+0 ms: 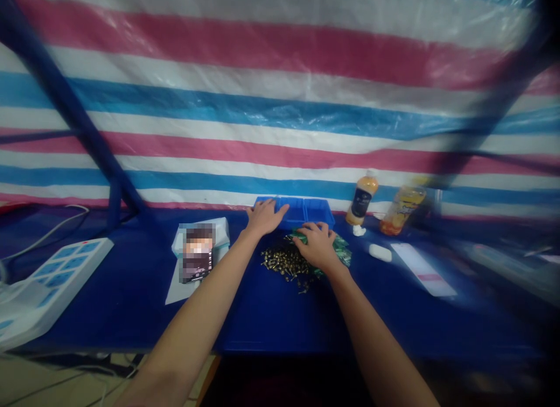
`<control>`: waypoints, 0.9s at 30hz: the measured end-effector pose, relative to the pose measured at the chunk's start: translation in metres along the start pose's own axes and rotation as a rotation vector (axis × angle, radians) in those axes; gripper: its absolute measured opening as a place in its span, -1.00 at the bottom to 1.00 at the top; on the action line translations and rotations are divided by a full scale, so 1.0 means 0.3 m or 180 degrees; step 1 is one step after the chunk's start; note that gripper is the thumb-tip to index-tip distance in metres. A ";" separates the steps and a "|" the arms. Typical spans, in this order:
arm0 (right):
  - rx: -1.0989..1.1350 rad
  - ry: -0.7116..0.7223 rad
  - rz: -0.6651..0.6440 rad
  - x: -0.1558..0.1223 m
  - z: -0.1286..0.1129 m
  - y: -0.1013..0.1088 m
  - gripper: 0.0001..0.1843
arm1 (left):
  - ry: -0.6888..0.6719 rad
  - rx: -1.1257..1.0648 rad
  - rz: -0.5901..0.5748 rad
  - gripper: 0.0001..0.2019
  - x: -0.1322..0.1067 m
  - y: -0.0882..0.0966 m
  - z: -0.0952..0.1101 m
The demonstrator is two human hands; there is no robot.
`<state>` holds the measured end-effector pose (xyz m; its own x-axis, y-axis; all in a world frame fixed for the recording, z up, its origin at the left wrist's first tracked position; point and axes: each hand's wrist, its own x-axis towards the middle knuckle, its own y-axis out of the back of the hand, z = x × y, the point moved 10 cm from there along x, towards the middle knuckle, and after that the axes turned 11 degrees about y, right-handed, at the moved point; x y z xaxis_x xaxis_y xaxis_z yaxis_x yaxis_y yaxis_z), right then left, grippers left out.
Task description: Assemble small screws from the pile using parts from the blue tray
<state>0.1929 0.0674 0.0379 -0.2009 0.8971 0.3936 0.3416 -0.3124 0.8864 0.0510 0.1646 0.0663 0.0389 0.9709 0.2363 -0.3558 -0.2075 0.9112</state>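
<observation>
The left hand [263, 217], fingers wide, was at the blue bins [318, 211], and the right hand [318, 245], fingers spread, lay over green packets [343, 253] beside brass-coloured pieces [284, 263], apparently arranging them, the next move seemingly calling for a closer grip.

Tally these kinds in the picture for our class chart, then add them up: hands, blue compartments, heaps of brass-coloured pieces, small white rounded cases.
Left hand and right hand: 2
Blue compartments: 3, one partly hidden
Heap of brass-coloured pieces: 1
Small white rounded case: 1
Total: 7
</observation>
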 end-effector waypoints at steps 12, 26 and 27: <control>0.0054 0.0005 0.0009 -0.001 0.001 0.003 -0.62 | -0.0536 0.0155 -0.0277 -0.24 -0.047 -0.001 -0.038; 0.1776 -0.0119 0.1587 -0.004 0.068 0.149 -0.66 | -0.0402 -0.0701 0.0466 -0.47 -0.163 0.107 -0.008; 0.2117 -0.0222 0.1696 -0.007 0.087 0.147 -0.67 | -0.0409 -0.1063 0.0449 -0.50 -0.189 0.115 0.004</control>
<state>0.2324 0.0599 0.0697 0.1889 0.7065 0.6820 0.8466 -0.4691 0.2514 0.0375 0.1024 0.0848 0.0770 0.9082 0.4113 -0.6499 -0.2671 0.7116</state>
